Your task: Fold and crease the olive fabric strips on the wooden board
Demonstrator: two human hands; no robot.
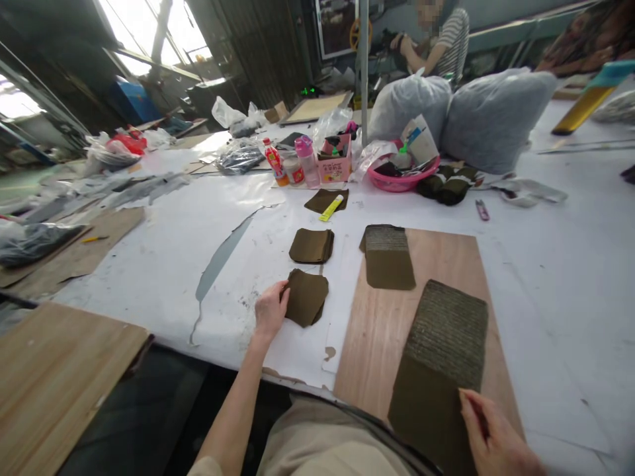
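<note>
My left hand (pixel 271 309) is closed on the left edge of a dark olive-brown fabric piece (pixel 306 299) with cut corners, lying on the white table. Just beyond it sits a stack of similar fabric pieces (pixel 310 246). On the right, my right hand (pixel 496 430) has its thumb and fingers pinched at the right edge of a long olive-brown fabric panel (pixel 436 370). Its far half is covered in greyish stripes, and its near end runs toward my lap. A shorter striped fabric panel (pixel 389 258) lies farther up the same wooden board (pixel 357 344).
A yellow tube (pixel 331 207) rests on more brown fabric (pixel 315 200). Behind stand bottles (pixel 307 160), a pink box (pixel 333 169) and a pink basket (pixel 401 180). Large stuffed bags (pixel 496 119) lie at the back. Another person (pixel 441 46) sits across the table.
</note>
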